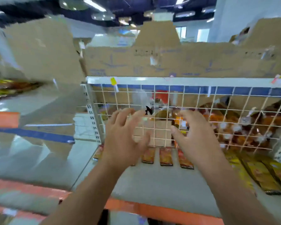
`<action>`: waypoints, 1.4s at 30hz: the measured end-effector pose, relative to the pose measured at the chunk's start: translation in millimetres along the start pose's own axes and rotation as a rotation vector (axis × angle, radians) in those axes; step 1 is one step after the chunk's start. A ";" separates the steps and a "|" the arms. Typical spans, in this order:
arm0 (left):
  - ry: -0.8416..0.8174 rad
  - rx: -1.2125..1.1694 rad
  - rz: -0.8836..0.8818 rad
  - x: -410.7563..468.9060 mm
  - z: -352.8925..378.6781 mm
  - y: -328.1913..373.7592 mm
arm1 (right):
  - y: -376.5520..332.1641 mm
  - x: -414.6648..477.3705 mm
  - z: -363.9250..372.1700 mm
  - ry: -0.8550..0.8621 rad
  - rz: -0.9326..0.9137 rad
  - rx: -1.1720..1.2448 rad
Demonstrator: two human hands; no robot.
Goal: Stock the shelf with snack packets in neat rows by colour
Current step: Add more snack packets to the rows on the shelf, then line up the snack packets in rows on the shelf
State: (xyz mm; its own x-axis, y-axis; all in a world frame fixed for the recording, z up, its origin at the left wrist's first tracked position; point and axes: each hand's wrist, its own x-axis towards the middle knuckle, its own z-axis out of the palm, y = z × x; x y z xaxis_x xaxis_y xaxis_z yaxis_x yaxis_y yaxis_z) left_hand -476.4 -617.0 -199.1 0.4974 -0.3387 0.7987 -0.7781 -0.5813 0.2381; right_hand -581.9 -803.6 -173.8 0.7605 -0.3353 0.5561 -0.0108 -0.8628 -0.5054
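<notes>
The frame is blurred by motion. My left hand and my right hand hover side by side above the grey shelf, fingers spread and loosely bent, holding nothing. Just beyond and below them a row of orange-red snack packets lies flat against the foot of the white wire grid. Yellow snack packets lie in rows at the shelf's right. Behind the grid, more orange packets are heaped.
Brown cardboard boxes stand on top of the rack, one more at the left. An orange shelf edge runs along the front. A perforated white upright marks the grid's left end. Another shelf bay lies to the left.
</notes>
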 end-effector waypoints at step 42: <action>-0.766 0.485 -0.274 163.2 -285.0 -479.3 | -430.8 297.2 365.9 -0.570 -0.753 -0.302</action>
State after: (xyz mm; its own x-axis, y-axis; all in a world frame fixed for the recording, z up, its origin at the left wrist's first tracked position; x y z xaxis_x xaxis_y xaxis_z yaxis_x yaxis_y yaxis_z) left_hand -131.6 -182.8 -25.3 0.8897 -0.4382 0.1280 -0.4382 -0.8984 -0.0299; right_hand -113.7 -393.1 -32.2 0.8343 0.5041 0.2230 0.4990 -0.8626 0.0829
